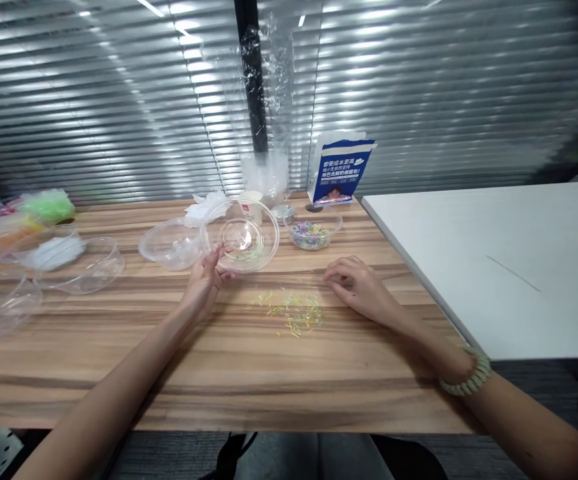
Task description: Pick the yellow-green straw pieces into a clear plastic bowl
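Left hand (203, 280): fingers gripping the tilted clear bowl (239, 235), mid-table toward the far edge
Right hand (357, 287): fingers loosely curled, empty, resting on table (229, 373)
Strips (293, 311): scattered between both hands

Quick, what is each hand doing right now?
Left hand: holding the tilted clear round plastic bowl by its rim.
Right hand: holding nothing, fingers curled, resting on the wooden table.

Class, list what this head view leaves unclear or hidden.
- Right hand: fingers curled on the table; whether they pinch anything is too small to tell.
- Blue card: print too small to read.
- Colored tubs: blurred, cut by left edge.
- Strips: too fine to count.
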Motion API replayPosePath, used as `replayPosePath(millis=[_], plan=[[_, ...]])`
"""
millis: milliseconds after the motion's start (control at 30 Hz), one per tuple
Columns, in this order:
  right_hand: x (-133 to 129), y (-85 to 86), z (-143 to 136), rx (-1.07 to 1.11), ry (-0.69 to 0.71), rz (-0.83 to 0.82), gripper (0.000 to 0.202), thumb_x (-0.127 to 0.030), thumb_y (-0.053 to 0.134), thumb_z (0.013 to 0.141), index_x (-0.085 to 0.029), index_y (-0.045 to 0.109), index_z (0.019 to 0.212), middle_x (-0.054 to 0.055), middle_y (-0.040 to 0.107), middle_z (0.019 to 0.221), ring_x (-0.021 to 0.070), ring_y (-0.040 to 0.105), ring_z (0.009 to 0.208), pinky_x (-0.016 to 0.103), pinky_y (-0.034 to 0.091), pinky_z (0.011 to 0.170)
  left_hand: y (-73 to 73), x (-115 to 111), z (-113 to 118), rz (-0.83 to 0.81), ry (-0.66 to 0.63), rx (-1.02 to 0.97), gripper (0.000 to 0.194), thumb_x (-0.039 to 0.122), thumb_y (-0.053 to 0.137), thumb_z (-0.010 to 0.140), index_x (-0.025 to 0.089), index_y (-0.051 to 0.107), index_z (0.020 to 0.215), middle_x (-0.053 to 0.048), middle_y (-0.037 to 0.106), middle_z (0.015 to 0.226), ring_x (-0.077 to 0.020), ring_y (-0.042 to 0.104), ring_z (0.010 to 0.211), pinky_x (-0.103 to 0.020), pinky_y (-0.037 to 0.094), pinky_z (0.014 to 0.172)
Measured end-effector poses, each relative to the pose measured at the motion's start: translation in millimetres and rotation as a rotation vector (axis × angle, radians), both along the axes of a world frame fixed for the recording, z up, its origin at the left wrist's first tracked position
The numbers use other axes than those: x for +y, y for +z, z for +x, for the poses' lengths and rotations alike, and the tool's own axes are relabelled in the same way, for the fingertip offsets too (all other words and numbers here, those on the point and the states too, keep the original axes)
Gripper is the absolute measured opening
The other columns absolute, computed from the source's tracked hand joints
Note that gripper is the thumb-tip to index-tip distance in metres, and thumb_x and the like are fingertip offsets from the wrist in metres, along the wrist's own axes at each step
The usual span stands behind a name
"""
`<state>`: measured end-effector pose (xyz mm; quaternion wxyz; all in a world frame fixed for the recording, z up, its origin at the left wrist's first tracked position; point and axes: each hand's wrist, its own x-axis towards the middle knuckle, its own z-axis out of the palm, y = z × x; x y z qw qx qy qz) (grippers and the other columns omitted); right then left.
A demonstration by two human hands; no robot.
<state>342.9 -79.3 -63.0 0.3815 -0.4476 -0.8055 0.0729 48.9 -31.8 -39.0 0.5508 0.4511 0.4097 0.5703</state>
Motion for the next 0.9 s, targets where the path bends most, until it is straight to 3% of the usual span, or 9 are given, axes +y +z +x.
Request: replayPosePath(millis=[200,333,500,667,900], plan=[[10,-3.3,-14,-0.032,0.049,-0.021,0.015,-0.023,0.057,0.085,-0.02,0.066,0.097,0.006,0.063,0.096,0.0198,0.056,0.092,0.039,0.047,0.083,-12.5,5,3,-0.035,-0.008,0.054,0.047,0.052,0.065,0.073,0.016,0.056,0.101,-0.007,0.057,0.116,-0.0038,0.055,0.058,-0.018,0.051,0.055],[31,1.3,-34,-0.128,0.095,-0.038,0.013,-0.017,0.057,0.085,-0.019,0.068,0.092,0.005,0.066,0.092,0.0204,0.055,0.092,0.039,0.046,0.083,-17.5,6,5,-0.036,-0.045,0.086,0.053,0.057,0.064,0.071,0.015,0.056,0.101,-0.009,0.053,0.123,-0.0029,0.054,0.055,-0.019,0.051,0.055],[52,5.4,-47,-0.224,0.142,-0.13,0.008,-0.014,0.061,0.082,-0.018,0.068,0.083,0.003,0.068,0.085,0.0198,0.057,0.085,0.039,0.045,0.081,-15.6,5,5,-0.026,-0.068,0.049,0.053,0.057,0.063,0.072,0.015,0.056,0.104,-0.008,0.056,0.115,-0.0034,0.055,0.053,-0.021,0.051,0.055],[53,-4.3,-47,-0.173,0.094,-0.121,0.006,-0.014,0.06,0.081,-0.018,0.065,0.081,0.003,0.065,0.085,0.0197,0.055,0.089,0.037,0.044,0.081,-17.3,5,6,-0.026,-0.086,0.062,0.061,0.061,0.065,0.067,0.014,0.055,0.106,-0.01,0.055,0.119,-0.0043,0.056,0.054,-0.02,0.05,0.052],[47,-9.4,-41,-0.042,-0.023,0.047,0.011,-0.013,0.053,0.086,-0.016,0.061,0.08,0.006,0.063,0.079,0.0199,0.056,0.077,0.033,0.045,0.069,-19.1,4,5,-0.019,-0.065,0.031,0.065,0.06,0.065,0.068,0.014,0.053,0.113,-0.011,0.055,0.118,-0.0047,0.055,0.051,-0.022,0.05,0.051]])
